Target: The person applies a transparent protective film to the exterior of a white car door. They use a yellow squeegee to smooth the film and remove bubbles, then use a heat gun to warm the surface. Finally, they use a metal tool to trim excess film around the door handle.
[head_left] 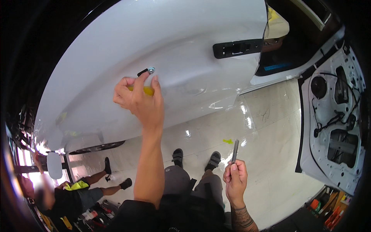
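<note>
My left hand (pixel 140 94) is against a light silver car body panel (pixel 181 46), its fingers curled around a yellow object (pixel 147 91) that is mostly hidden behind them. The index fingertip reaches a small round metal fitting (pixel 151 70), beside a short black slot (pixel 142 72) in the panel. Lower and to the right, away from the panel, my right hand (pixel 235 178) pinches a slim, flat grey bar (pixel 235 151) that points upward. I cannot make out its exact kind.
A black recessed handle base (pixel 236 49) sits further right on the panel. An open door with bare inner metal and wiring (pixel 336 112) stands at the right. Tools lie in a tray (pixel 328 207) at lower right. Another person (pixel 77 197) is at lower left.
</note>
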A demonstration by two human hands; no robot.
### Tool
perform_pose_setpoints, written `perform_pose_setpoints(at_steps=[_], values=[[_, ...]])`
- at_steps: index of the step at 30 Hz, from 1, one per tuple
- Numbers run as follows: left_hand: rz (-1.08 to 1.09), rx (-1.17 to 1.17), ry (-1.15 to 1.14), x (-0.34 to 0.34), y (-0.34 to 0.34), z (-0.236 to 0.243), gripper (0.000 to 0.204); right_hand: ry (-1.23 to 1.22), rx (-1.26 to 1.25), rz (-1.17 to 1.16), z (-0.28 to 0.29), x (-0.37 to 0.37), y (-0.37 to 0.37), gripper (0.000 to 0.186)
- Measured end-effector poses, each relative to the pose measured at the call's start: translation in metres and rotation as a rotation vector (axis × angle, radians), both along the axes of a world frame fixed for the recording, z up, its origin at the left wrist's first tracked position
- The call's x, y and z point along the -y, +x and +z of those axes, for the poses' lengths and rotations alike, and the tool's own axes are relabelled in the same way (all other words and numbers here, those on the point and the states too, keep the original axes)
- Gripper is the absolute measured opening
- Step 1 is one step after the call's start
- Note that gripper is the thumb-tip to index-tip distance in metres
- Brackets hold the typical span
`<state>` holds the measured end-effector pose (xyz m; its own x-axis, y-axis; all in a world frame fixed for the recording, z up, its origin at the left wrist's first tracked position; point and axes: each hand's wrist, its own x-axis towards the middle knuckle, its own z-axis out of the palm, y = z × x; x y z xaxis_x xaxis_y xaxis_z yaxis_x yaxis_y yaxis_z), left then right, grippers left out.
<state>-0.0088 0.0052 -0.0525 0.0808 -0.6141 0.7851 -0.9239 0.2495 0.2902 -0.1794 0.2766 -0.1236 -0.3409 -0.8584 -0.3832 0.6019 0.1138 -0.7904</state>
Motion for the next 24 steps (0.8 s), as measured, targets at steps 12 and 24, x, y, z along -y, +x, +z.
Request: perform_pose_setpoints(at_steps=[12, 24], values=[[0.084, -0.062, -0.181, 0.011, -0.011, -0.026, 0.007, 0.046, -0.005, 0.024, -0.007, -0.002, -0.05, 0.017], [0.045, 0.129, -0.309, 0.016, 0.005, -0.031, 0.012, 0.054, 0.016, 0.036, -0.019, -0.002, -0.071, 0.016]])
